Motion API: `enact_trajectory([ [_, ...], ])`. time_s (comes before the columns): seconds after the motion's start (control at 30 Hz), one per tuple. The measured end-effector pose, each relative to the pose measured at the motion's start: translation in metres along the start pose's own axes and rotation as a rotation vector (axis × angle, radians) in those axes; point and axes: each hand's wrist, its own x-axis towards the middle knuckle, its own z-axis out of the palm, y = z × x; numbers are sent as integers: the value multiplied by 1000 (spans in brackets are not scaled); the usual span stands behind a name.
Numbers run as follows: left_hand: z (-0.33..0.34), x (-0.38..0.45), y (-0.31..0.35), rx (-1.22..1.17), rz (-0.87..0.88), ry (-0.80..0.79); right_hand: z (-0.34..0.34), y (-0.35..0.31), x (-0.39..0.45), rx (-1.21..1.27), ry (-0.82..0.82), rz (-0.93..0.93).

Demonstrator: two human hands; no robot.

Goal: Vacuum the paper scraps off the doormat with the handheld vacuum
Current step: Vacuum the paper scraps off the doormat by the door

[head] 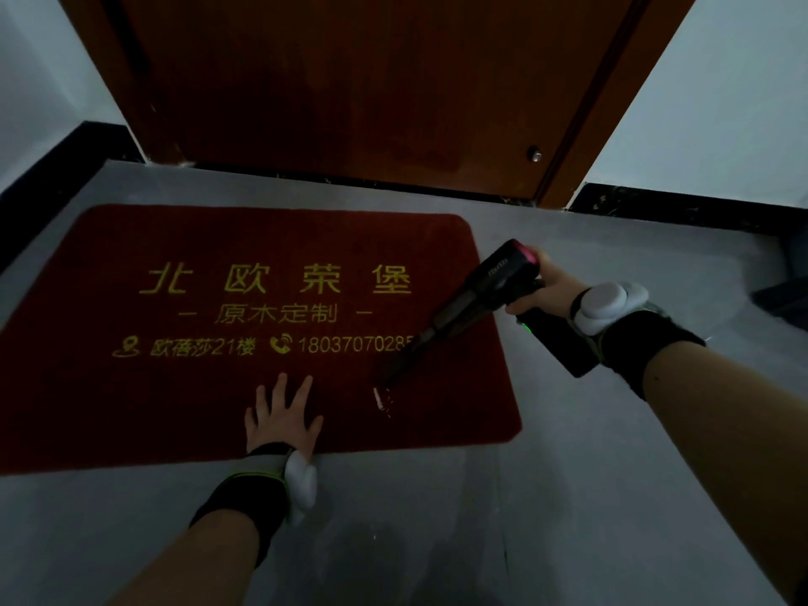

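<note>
Beside the vacuum nozzle [393, 378] lie scraps [381, 400].

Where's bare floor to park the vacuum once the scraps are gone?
Grey floor between the forearms, below the doormat, is bare. So is the strip between mat and door. Crowded: mat's lower right, with left hand, paper scraps and vacuum.

Brown wooden door [350, 80] shut at top of view, small round metal stopper [535, 155] low on its right side. White walls [721, 102] either side with black baseboard [682, 209]. Grey floor [437, 518]; dark object [787, 295] at right edge, can't identify.
</note>
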Motion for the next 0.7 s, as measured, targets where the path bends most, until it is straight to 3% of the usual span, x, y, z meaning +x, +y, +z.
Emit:
enact_trajectory([
  [0.13, -3, -1, -2, -10, 18, -8, 2, -17, -2, 11, -8, -102],
  [0.33, -4, -1, -5, 1, 23, -36, 11, -22, -4, 31, 135, -247],
  [0.7, -7, 1, -4, -30, 16, -68, 0, -28, -2, -205, -211, -128],
])
